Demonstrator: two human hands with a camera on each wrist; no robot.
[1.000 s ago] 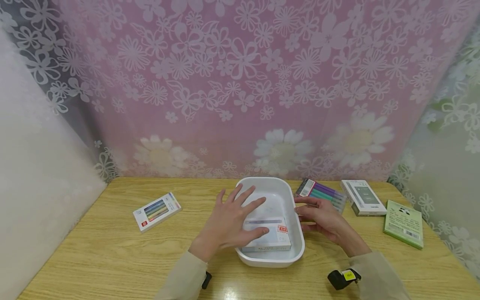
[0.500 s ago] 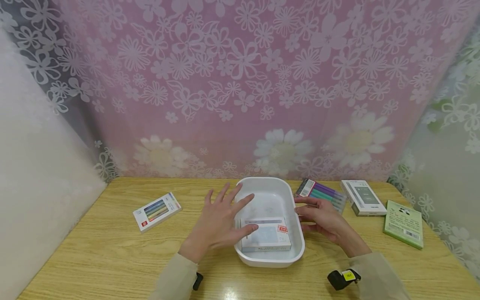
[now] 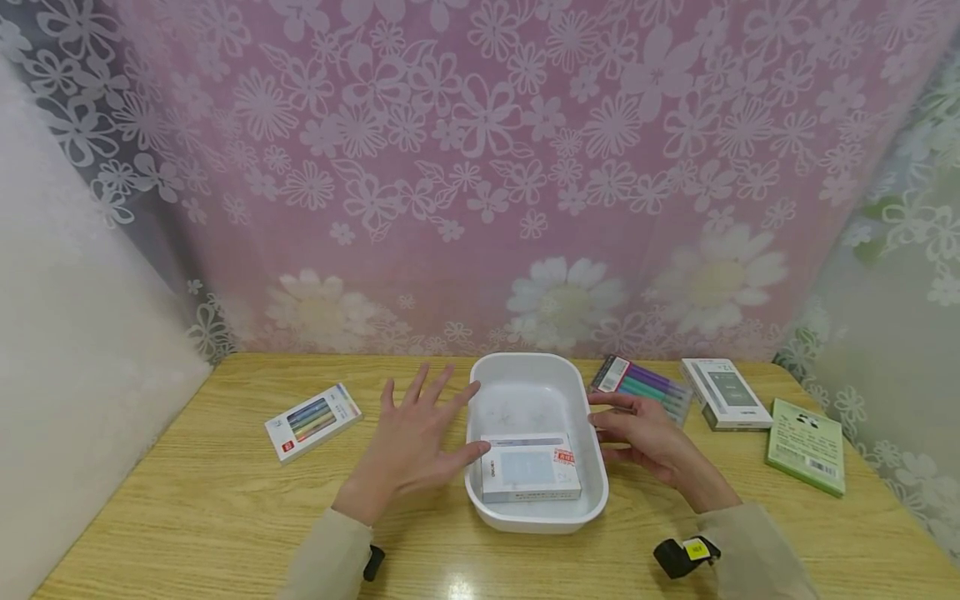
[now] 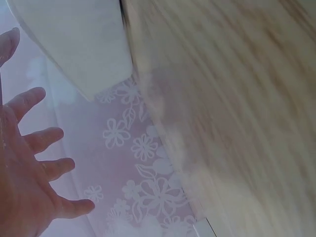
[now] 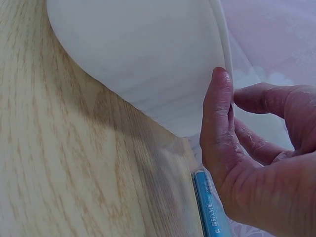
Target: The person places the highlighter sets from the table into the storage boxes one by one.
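The left hand [image 3: 408, 442] is spread wide, its fingers straight and well parted, and holds nothing. It is just to the left of a white, rounded-rectangular tray [image 3: 525, 404] of smooth, plastic-looking material. Seen from the head, its thumb tip overlaps the tray's rim; whether it touches is hard to tell.

The right hand [image 3: 641, 433] is on the tray's opposite side, thumb and fingers bent, with fingertips touching the outer wall and rim edge. Whether they pinch the rim or merely rest against it cannot be told. The tray thus sits between the two hands. A flat, white and pale-blue cardboard box with a red printed mark [image 3: 531, 468] lies in the near part of the tray, beside the left thumb.

Farther out to the left of the left hand is a flat white box with a window showing coloured sticks [image 3: 313, 422], lying at a slant. Just beyond the right hand lies a clear pack of purple and teal pens [image 3: 648, 387], partly covered by that hand. Right of the pack is a white and grey rectangular box [image 3: 726, 394]; farther right of the hand, a light-green square packet with a panda print [image 3: 806, 446]. Everything rests on a yellowish wood-grain table [image 3: 187, 517].
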